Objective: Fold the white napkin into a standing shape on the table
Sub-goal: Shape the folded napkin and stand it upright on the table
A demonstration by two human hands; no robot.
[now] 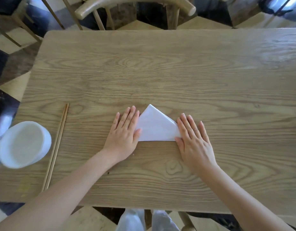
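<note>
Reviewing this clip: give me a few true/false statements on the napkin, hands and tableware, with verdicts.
1. The white napkin lies flat as a triangle. True.
2. The left hand lifts the napkin off the table. False: both hands lie flat, palms down, at its corners.
3. The right hand holds the chopsticks. False: they lie untouched, far to the left.
4. A white bowl sits beside the chopsticks. True.

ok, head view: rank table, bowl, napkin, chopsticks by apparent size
1. table
2. bowl, though the wide-angle edge may inflate it
3. napkin, partly under both hands, so unsure against the bowl
4. chopsticks: longest of the small items, least area
</note>
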